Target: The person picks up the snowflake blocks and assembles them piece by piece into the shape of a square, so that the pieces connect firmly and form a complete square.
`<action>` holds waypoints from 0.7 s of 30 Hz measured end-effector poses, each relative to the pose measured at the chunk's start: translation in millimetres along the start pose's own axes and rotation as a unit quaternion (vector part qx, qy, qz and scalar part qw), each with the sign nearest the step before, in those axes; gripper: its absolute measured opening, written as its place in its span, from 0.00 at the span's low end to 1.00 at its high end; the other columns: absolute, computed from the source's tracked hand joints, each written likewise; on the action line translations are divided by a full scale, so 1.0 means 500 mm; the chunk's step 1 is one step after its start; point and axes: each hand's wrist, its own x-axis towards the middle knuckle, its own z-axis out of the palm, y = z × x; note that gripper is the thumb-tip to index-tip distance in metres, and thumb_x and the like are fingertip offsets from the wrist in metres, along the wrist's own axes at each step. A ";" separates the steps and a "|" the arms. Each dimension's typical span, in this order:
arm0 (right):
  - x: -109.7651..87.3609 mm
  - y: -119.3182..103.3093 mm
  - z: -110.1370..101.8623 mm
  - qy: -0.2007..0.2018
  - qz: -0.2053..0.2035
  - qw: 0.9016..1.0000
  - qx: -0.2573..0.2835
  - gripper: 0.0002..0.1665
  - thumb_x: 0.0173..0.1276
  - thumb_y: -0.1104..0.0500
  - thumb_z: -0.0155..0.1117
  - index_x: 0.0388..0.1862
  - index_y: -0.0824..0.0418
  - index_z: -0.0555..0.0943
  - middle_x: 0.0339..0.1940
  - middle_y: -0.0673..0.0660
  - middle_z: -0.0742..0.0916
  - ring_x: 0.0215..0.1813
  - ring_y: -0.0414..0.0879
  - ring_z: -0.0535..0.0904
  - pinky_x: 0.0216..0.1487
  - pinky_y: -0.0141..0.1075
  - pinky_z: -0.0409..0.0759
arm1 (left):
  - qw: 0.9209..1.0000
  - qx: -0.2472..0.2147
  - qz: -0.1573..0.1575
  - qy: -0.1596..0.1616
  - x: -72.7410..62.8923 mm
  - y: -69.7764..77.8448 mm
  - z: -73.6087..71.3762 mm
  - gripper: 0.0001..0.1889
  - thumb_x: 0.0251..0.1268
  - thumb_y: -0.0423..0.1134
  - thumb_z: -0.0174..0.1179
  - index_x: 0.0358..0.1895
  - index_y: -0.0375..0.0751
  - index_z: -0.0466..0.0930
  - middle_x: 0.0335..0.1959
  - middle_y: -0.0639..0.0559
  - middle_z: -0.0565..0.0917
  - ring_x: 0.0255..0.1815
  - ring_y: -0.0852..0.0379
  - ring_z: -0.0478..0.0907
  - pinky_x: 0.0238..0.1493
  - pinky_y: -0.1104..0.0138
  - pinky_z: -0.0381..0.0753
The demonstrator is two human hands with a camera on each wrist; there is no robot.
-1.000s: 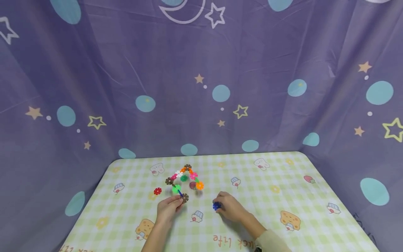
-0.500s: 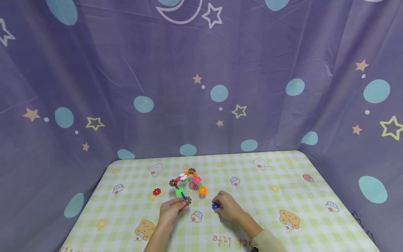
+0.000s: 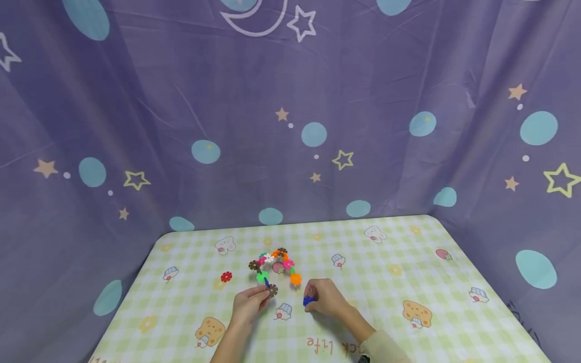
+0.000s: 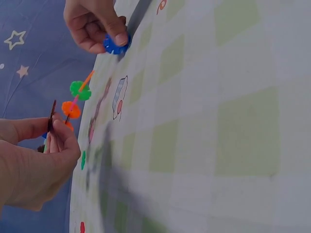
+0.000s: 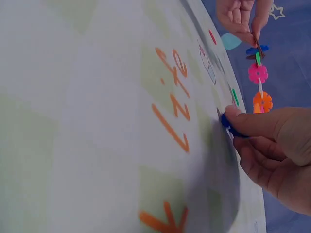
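Observation:
My left hand [image 3: 247, 305] pinches a brown notched snowflake disc [image 3: 273, 290], the near end of a curved chain of linked discs. The chain runs through a light green disc [image 3: 262, 277], white, pink and brown ones, to an orange disc [image 3: 296, 279] at its other end. It is lifted off the table, casting a shadow in the left wrist view. To the right, my right hand [image 3: 329, 297] holds a blue snowflake disc [image 3: 308, 300] between thumb and fingers. In the right wrist view that blue disc [image 5: 225, 120] is partly covered by the thumb. The two hands are apart.
A loose red disc [image 3: 226, 277] lies on the table left of the chain. A green disc [image 4: 83, 159] lies flat behind it, mostly hidden in the head view. The checked tablecloth [image 3: 372, 267] reaches back to a purple curtain [image 3: 254, 181].
My left hand has moved slightly right, and the chain has swung right and nearer. My right hand has tilted the blue disc and shifted a little left.

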 end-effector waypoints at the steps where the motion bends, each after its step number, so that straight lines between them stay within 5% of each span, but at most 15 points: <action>1: 0.002 -0.002 0.003 0.004 -0.001 1.000 0.014 0.12 0.47 0.62 0.78 0.27 0.56 0.81 0.22 0.46 0.83 0.23 0.29 0.69 0.27 0.23 0.72 | 1.000 0.003 -0.002 0.002 0.000 0.001 0.001 0.15 0.60 0.26 0.59 0.51 0.25 0.77 0.46 0.33 0.84 0.33 0.63 0.82 0.40 0.69 0.85; 7: 0.010 -0.023 0.021 0.051 0.004 0.991 0.120 0.06 0.54 0.67 0.72 0.31 0.61 0.85 0.23 0.53 0.88 0.22 0.29 0.77 0.25 0.23 0.79 | 1.000 0.020 0.012 0.008 -0.003 -0.002 0.000 0.15 0.60 0.27 0.58 0.50 0.24 0.78 0.42 0.36 0.85 0.32 0.61 0.81 0.36 0.71 0.84; 13: 0.021 -0.052 0.032 0.106 0.018 0.965 0.239 0.06 0.56 0.70 0.69 0.33 0.66 0.84 0.29 0.64 0.89 0.26 0.39 0.85 0.29 0.27 0.84 | 0.999 0.010 0.034 0.015 -0.009 -0.003 0.001 0.15 0.59 0.27 0.59 0.50 0.24 0.78 0.41 0.37 0.86 0.31 0.63 0.81 0.37 0.68 0.85; 21: 0.034 -0.079 0.039 0.167 0.027 0.946 0.277 0.06 0.56 0.70 0.70 0.33 0.68 0.84 0.30 0.66 0.89 0.27 0.47 0.87 0.30 0.29 0.85 | 0.999 0.018 0.039 -0.007 -0.012 0.011 0.002 0.14 0.61 0.29 0.60 0.50 0.27 0.79 0.40 0.43 0.87 0.33 0.64 0.82 0.43 0.65 0.85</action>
